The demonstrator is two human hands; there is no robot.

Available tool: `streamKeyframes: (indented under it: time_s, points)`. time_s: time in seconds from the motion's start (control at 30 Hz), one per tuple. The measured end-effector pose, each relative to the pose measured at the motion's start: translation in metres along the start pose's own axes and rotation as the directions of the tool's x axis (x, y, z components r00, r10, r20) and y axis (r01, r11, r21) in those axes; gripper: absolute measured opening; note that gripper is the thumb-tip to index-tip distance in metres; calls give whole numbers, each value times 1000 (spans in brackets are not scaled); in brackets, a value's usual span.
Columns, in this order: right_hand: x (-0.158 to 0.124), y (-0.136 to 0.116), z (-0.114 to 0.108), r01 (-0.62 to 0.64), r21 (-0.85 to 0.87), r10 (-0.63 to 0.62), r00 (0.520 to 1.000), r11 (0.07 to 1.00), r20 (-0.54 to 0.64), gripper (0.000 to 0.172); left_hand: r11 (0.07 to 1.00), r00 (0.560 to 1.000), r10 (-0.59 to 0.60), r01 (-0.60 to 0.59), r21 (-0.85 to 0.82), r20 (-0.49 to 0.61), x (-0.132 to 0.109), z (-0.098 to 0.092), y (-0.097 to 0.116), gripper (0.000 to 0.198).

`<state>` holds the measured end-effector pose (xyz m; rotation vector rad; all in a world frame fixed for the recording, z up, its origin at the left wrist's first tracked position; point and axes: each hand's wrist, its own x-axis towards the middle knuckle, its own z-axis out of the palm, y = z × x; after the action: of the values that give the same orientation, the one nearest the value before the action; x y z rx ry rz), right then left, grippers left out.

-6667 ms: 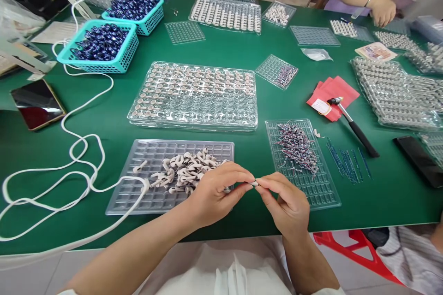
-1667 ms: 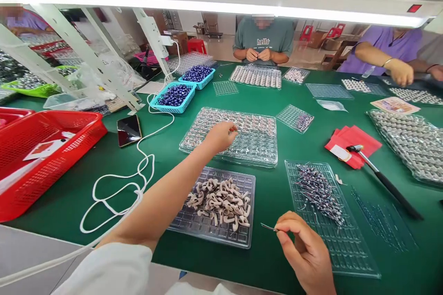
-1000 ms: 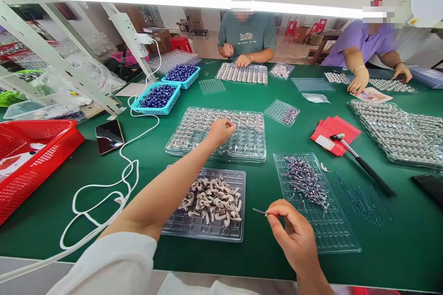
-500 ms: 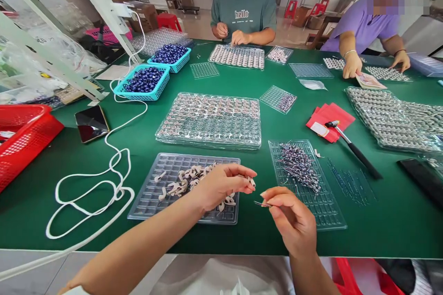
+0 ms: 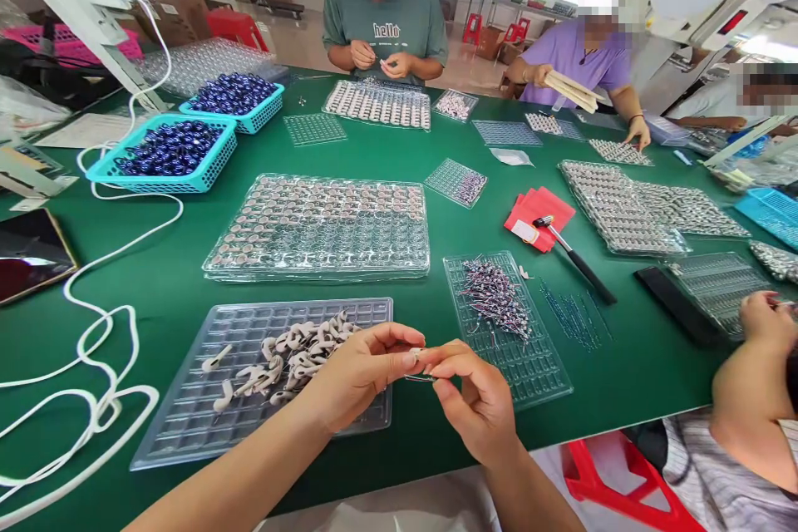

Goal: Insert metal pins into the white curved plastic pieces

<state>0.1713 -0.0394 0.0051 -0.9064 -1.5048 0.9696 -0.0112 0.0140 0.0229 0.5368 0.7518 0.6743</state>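
Observation:
My left hand (image 5: 358, 372) and my right hand (image 5: 477, 403) meet fingertip to fingertip above the table's near edge. The left pinches a small beige piece (image 5: 414, 353); the right pinches a thin wire part (image 5: 419, 378) against it. Just left of them a clear tray (image 5: 187, 424) carries a heap of beige pieces (image 5: 283, 353). To the right a second clear tray (image 5: 536, 374) carries a pile of wired purple parts (image 5: 495, 299). Beyond both lies a large clear blister tray (image 5: 324, 226), partly filled with beige pieces.
Green table. Two teal baskets of blue beads (image 5: 168, 154) at far left, a white cable (image 5: 93, 332) and a phone (image 5: 28, 253) at left. A small hammer (image 5: 573, 253) lies on red paper (image 5: 539, 204). Other people work across the table and at right (image 5: 754, 374).
My left hand came back from the large blister tray to the beige heap, took a piece, and now meets my right hand. The view dropped and turned right.

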Motion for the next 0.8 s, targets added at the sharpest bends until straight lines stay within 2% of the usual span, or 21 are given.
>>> streamKeyframes:
  time_s: [0.07,0.2,0.37,0.47,0.6,0.8]
  points:
    - [0,-1,-1,7,-21,-7,1000,1000,-2,24,998,1000,8,-9,66,7,-1,-2,-1,29]
    - [0,-2,-6,-28,33,28,1000,999,0,22,964,995,101,-99,246,3,-4,-3,1,15]
    - [-1,1,-10,-128,-33,120,974,991,-195,16,940,975,222,-206,272,-29,-5,-2,2,14]
    - [-2,3,-9,-204,-93,174,950,974,-260,10,906,954,295,-259,335,-60,-5,-2,0,18]
    - [-3,3,-7,-239,-157,191,944,958,-269,7,877,945,311,-245,413,-99,-6,0,0,17]
    - [-2,2,-6,-257,-221,198,946,941,-258,8,877,948,299,-231,422,-103,-6,1,-1,16]
